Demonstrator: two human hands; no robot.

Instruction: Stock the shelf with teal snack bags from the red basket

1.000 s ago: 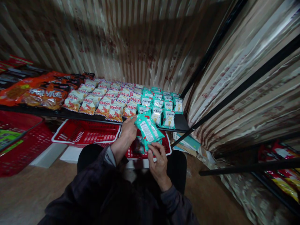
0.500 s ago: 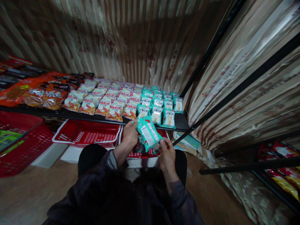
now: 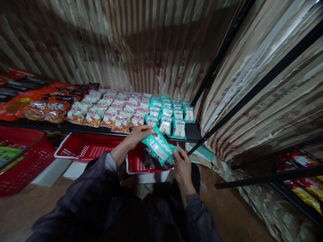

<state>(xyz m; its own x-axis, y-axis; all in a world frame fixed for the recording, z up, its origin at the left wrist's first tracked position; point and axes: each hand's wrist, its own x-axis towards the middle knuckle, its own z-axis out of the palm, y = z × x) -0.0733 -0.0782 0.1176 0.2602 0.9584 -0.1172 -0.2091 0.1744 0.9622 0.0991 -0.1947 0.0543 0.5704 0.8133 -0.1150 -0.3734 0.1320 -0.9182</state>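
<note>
The left hand's fingers (image 3: 146,129) are pinched on the upper left end of a teal snack bag (image 3: 160,148), and the right hand (image 3: 182,166) has its thumb and fingers closed on the bag's right end. The bag hangs tilted between the two hands, its printed panel facing up, just in front of the shelf's front edge and left of its front right corner. Below it is a red basket (image 3: 131,165) with a white rim; teal wrapping shows under the bag, though how many packs that is cannot be told. On the black shelf (image 3: 193,129), rows of teal packs (image 3: 165,125) stand near the right end, with a bare strip at the front right corner. To their left, white and orange packs (image 3: 121,122) fill rows back from the front edge, then larger orange bags (image 3: 55,109) lie toward the left end. Beneath the front edge sits a second red basket (image 3: 93,148), and beyond the shelf's left part a deeper red crate (image 3: 30,168) holds green packages (image 3: 10,153). A striped curtain (image 3: 151,50) hangs behind the back edge, and a slanting black pole (image 3: 252,97) passes the front right corner.
</note>
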